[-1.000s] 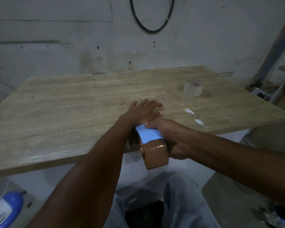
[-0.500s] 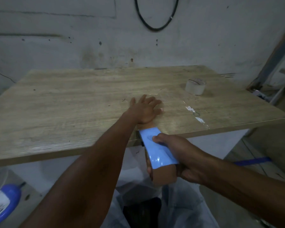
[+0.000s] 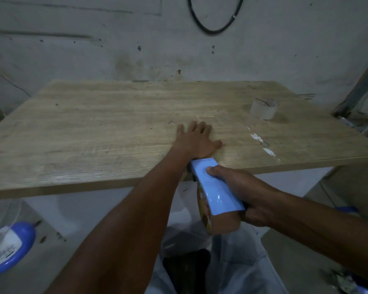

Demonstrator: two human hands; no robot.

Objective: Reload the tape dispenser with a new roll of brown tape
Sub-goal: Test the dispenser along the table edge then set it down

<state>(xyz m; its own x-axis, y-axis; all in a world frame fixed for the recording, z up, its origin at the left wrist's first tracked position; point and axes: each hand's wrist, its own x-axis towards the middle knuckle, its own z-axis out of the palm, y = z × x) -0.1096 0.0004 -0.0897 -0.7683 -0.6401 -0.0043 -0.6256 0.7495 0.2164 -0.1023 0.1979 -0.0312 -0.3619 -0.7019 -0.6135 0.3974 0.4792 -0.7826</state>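
My right hand grips a light blue tape dispenser with a roll of brown tape mounted in it. The dispenser hangs just off the near edge of the wooden table, its front end touching that edge. My left hand lies flat on the tabletop, fingers spread, just beyond the dispenser's front end. I cannot tell whether a strip of tape runs under the palm.
A nearly used-up whitish tape roll stands on the table at the far right. White marks streak the wood near the right front. A blue-and-white object lies on the floor at the lower left. A black cable hangs on the wall.
My right hand has pulled the dispenser back toward me, off the table's near edge and lower. My left hand has stayed flat on the tabletop.
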